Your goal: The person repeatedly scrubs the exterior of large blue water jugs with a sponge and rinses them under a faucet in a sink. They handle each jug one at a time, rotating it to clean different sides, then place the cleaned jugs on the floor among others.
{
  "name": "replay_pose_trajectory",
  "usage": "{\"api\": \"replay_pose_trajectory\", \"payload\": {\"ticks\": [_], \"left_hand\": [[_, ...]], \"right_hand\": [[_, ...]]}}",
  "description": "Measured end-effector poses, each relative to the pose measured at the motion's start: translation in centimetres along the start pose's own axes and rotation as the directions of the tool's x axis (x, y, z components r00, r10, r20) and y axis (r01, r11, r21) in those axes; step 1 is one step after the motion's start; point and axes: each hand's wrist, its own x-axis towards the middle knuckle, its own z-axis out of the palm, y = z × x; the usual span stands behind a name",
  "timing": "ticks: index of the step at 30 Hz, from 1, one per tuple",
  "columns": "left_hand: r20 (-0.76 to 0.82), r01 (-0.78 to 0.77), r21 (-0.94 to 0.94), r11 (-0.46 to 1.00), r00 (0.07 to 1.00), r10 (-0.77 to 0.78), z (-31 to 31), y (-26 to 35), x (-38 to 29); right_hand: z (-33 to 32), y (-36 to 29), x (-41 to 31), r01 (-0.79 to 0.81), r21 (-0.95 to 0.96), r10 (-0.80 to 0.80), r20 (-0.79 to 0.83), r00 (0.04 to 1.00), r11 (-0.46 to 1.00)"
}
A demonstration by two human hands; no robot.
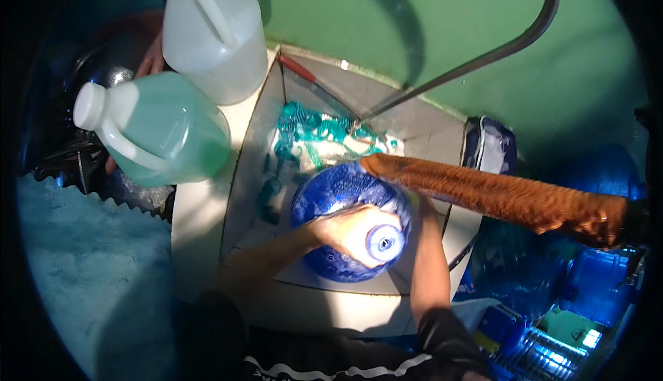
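Observation:
A large blue water jug (336, 199) with suds on its surface stands in a tiled basin (254, 184), its neck towards me. My left hand (352, 233) is wrapped around the jug just below its blue cap (386, 242). My right hand (426, 207) is at the jug's right side, mostly hidden behind a rough brown bar (497, 192) that crosses above it. Whether its fingers grip anything cannot be seen. Beyond the jug, teal netting (311, 122) lies on the basin floor in bright light.
A jug of green liquid (171, 132) and a whitish plastic jug (217, 39) stand on the left ledge. Another person's hand (153, 60) shows behind them. A curved pipe (466, 67) and a red-handled tool (296, 68) reach into the basin. Blue containers (595, 282) crowd the right.

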Motion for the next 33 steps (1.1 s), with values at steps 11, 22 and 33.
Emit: {"api": "replay_pose_trajectory", "payload": {"ticks": [11,22,33], "left_hand": [[0.065,-0.046,0.085,0.995,0.997,0.041,-2.1,-1.0,-2.3],[-0.455,0.106,0.446,0.889,0.882,0.124,-1.8,6.0,-0.1],[-0.943,-0.267,-0.087,0.96,0.333,0.007,-1.1,10.6,-1.7]], "right_hand": [[7.9,5.5,4.0,-0.201,0.533,0.234,0.006,0.972,0.822],[6.6,-3.0,-6.1,0.016,0.997,0.289,0.008,0.957,-0.079],[7.0,-6.9,-11.8,0.149,0.159,0.112,-0.952,0.286,0.976]]}}
